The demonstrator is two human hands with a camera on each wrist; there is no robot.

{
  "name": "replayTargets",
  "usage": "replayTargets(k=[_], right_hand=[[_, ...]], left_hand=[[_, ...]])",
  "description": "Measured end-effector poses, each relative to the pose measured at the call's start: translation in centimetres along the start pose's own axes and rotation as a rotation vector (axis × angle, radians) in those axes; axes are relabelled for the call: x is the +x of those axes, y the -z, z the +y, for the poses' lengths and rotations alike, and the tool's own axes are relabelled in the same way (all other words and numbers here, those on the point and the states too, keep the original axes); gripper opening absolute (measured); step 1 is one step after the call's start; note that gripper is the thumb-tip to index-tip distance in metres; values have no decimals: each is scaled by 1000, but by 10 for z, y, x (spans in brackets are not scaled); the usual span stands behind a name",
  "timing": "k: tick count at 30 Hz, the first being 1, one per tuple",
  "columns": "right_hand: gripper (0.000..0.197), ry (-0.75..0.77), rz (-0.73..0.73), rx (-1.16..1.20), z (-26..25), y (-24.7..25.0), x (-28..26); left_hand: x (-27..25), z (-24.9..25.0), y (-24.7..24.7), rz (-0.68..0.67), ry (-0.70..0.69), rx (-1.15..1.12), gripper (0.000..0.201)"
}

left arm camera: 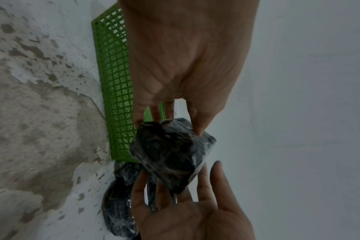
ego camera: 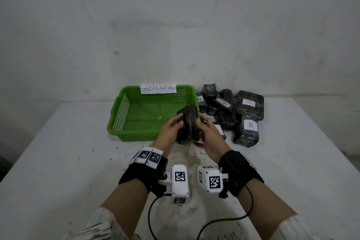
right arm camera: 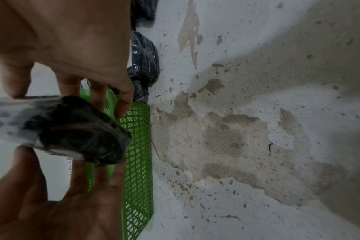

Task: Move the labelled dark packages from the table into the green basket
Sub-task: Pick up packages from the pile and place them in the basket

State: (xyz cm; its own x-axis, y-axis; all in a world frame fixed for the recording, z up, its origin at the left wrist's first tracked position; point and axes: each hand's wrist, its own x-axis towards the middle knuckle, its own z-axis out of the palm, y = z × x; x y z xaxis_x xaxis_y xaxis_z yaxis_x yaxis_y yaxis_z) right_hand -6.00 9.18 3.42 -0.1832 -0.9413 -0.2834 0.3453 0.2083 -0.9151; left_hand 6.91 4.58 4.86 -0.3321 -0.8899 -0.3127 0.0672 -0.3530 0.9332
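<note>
Now both hands' grips [ego camera: 188,128] clasp one dark package [ego camera: 188,125] over the green basket [ego camera: 124,103].

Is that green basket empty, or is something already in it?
Empty. The head view shows only bare mesh floor in the green basket; the dark package is held over its near right corner by both hands.

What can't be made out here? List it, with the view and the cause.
- Held package: no label shows in any view; the left hand and right hand cover parts of it.
- Small white label beside the right hand, head view: hand covers it, letter unreadable.
- Package pile: count unclear; packages overlap, wrist views crop them.
- Green basket near right corner, head view: hidden behind the held package.
</note>
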Motion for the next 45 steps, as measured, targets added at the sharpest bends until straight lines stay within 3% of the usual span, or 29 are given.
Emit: replayTargets(k=[5, 9, 14, 17, 23, 29, 33, 40, 45], right_hand=[[19, 30, -32, -115, -4, -1, -2], [8, 37, 9, -104, -5, -1, 1], [46, 4, -12, -67, -8, -3, 3], [84, -34, -55, -55, -8, -8, 2], [94, -40, 5, -120, -11, -14, 2], [50, -17, -44, -159, -11, -16, -5], [47, -20, -25, -126, -12, -14, -4], [32, 18, -108, -147, -12, -10, -5], [42, 3, -160, -179, -10, -8, -5]], left_hand=[[1, 4, 1, -16, 91, -29, 43], [0, 5, -4, 12, 67, -104, 32], [-7, 5, -9, -108, 37, -176, 30], [-8, 6, -10, -124, 20, -132, 27], [-5, 7, -8, -95, 34, -71, 19], [-3, 5, -5, -69, 53, -92, 20], [-4, 2, -4, -94, 59, -72, 33], [-5, 6, -1, -107, 78, -97, 33], [-3, 6, 0, -105, 107, -92, 32]])
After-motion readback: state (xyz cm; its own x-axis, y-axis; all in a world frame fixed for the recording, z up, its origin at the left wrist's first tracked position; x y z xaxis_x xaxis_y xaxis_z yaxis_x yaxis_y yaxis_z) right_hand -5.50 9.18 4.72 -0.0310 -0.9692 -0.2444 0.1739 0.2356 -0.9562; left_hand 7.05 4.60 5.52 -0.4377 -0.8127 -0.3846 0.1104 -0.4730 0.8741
